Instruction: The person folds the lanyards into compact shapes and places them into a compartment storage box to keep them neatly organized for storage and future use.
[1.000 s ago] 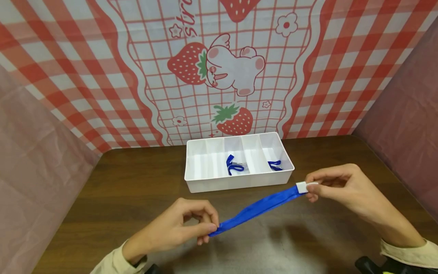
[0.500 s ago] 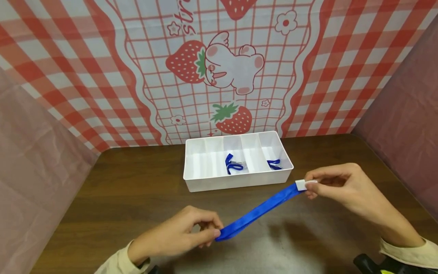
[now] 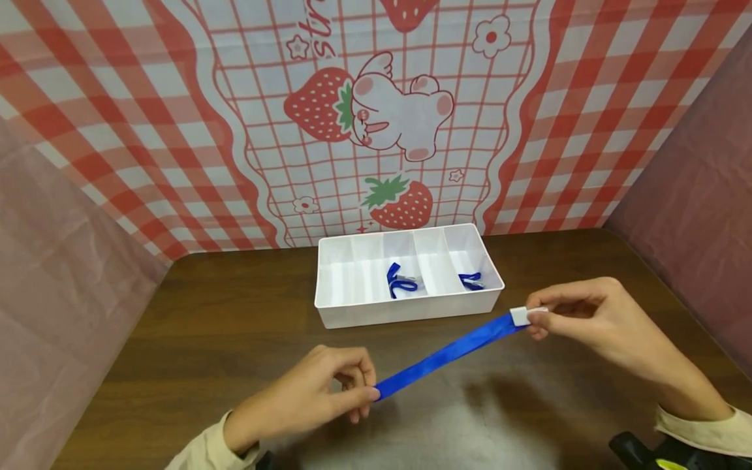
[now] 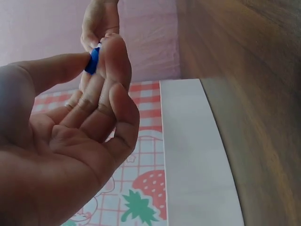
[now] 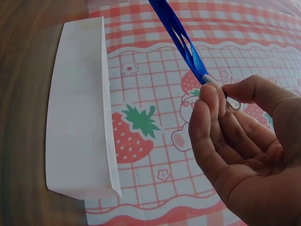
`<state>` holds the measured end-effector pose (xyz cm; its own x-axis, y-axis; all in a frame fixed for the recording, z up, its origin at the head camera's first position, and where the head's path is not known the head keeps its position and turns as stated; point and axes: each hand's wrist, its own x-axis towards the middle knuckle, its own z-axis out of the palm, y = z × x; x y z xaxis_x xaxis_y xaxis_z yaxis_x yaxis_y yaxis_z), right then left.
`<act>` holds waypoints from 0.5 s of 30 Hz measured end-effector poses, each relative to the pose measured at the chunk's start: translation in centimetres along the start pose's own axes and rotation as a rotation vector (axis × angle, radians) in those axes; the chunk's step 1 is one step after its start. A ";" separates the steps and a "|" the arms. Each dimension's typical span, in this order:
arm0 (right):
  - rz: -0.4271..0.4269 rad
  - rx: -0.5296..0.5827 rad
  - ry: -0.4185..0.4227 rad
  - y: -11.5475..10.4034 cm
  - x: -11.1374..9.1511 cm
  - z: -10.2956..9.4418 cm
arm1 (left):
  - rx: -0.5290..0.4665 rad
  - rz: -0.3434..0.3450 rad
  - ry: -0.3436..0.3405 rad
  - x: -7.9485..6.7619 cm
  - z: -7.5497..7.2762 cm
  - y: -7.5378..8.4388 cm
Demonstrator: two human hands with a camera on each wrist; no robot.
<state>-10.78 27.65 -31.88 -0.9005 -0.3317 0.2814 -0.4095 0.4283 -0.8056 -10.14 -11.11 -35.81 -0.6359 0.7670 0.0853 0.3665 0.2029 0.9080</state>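
A folded blue lanyard point(image 3: 449, 356) stretches between both hands above the table, rising to the right. My left hand point(image 3: 320, 388) pinches its looped end between thumb and forefinger; the left wrist view shows a bit of blue lanyard point(image 4: 92, 61) there. At the upper end my right hand point(image 3: 578, 320) pinches the white clasp point(image 3: 519, 316). A small metal hook point(image 5: 233, 104) pokes out past the fingers in the right wrist view. Behind the hands stands a white divided box point(image 3: 405, 310). One blue lanyard point(image 3: 403, 284) lies in its middle compartment, another blue lanyard point(image 3: 471, 281) in the rightmost one.
The brown wooden table point(image 3: 194, 326) carries the box near its back edge. A red-and-white strawberry cloth point(image 3: 388, 111) hangs right behind it. Pink cloth point(image 3: 693, 163) closes off the sides. A black object point(image 3: 631, 450) shows at the lower right, below the right sleeve.
The left hand dipped slightly right and down with the lanyard end, then came back up a little. The strap now looks straighter. The right hand has barely moved.
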 end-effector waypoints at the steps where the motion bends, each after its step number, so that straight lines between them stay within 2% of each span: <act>1: 0.002 0.005 -0.006 0.0 0.0 0.0 | 0.002 0.016 0.003 0.0 0.0 0.0; 4: 0.010 0.017 -0.020 0.2 0.0 -0.1 | -0.017 0.079 0.011 0.0 0.1 -0.2; 12: 0.032 0.037 -0.025 0.7 0.2 -0.4 | -0.175 0.223 -0.009 0.3 0.9 -0.8; 15: 0.035 0.050 -0.038 0.8 0.2 -0.4 | -0.209 0.205 -0.024 0.3 1.0 -0.7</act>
<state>-11.40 28.25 -32.26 -0.9073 -0.3496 0.2335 -0.3694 0.3978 -0.8398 -9.86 -10.42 -36.83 -0.5458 0.7936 0.2688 0.3362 -0.0863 0.9378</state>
